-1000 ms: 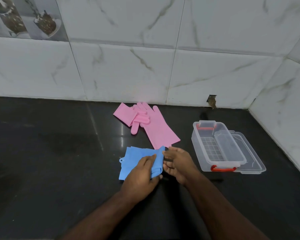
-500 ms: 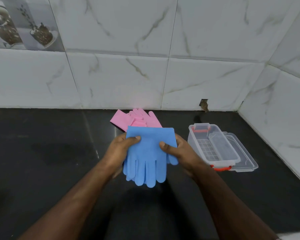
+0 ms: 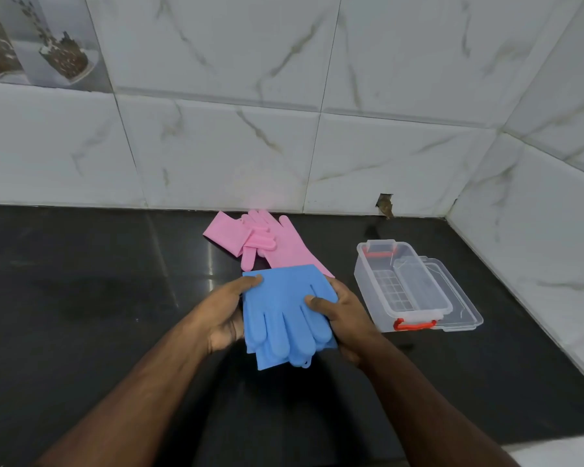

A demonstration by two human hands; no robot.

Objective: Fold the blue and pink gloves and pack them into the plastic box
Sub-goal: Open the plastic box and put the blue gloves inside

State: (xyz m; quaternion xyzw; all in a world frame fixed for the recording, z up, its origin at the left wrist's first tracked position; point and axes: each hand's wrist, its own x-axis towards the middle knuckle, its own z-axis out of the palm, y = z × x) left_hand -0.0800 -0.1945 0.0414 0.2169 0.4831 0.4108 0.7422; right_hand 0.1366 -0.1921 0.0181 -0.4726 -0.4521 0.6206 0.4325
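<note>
Blue gloves: your fingers grip both sides; plastic box sits right of frame, nearest your right hand.

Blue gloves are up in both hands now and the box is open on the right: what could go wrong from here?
1. The blue gloves are held only at their side edges by the left hand and right hand, with the fingers hanging loose, so the fold may fall open.
2. The plastic box looks narrow; a loose bundle may catch its rim.
3. The pink gloves lie unfolded on the counter, easy to snag.
</note>
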